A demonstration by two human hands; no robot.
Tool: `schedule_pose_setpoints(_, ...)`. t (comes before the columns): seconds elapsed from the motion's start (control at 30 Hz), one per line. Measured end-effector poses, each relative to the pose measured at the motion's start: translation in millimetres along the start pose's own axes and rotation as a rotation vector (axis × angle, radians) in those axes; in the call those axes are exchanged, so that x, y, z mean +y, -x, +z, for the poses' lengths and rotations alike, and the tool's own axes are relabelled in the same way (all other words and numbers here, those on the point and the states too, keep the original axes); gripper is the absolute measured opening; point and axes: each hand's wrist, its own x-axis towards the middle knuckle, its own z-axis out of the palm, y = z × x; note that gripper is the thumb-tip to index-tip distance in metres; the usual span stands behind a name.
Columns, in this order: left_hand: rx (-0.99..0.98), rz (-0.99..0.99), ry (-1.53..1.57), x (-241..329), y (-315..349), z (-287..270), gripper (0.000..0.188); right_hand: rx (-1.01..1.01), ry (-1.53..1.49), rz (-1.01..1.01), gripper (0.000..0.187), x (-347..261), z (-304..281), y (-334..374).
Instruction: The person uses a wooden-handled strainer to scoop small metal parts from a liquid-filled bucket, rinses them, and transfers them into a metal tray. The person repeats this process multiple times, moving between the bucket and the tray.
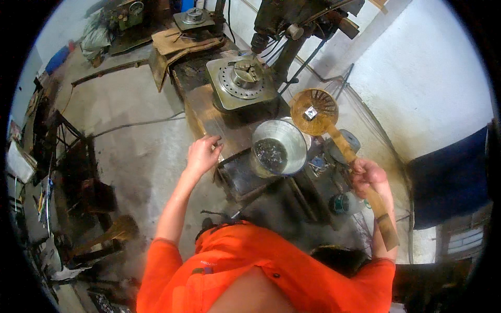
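My right hand is wrapped round the flat wooden handle of a strainer with a round brown basket. A small, square, silvery metal part lies in the basket. Just left of the strainer stands a metal bucket, with dark liquid and several small shiny pieces at its bottom. My left hand hovers by the bench's near left edge, its fingers loosely bent and apart, with nothing visible in them.
Beyond the bucket, a round jawed chuck sits on a square metal plate under a drilling machine. A second chuck is farther back. Right of the bench are a green-and-clear container and a dark blue cloth.
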Motion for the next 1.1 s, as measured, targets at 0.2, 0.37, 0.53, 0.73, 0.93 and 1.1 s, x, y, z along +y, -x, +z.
schedule_pose_setpoints(0.2,0.016,-0.051,-0.041,6,-1,0,0.022,-0.025,0.071,-0.021,0.025,-3,-16,-5)
schedule_pose_setpoints(0.37,0.013,-0.06,-0.07,13,-2,-2,0.022,-0.085,0.071,-0.047,0.028,-1,-29,-12)
schedule_pose_setpoints(0.53,0.025,-0.037,-0.034,23,-6,3,0.021,0.005,0.141,-0.017,0.025,-5,-28,-8)
schedule_pose_setpoints(0.73,0.035,0.058,-0.043,27,-13,6,0.022,0.046,0.183,-0.02,0.016,-9,-23,-1)
schedule_pose_setpoints(0.93,0.033,0.065,-0.054,26,-16,10,0.021,0.085,0.188,-0.062,0.015,-7,-21,5)
schedule_pose_setpoints(1.1,0.042,0.097,-0.034,28,-17,10,0.02,0.065,0.183,-0.049,0.018,-5,-16,8)
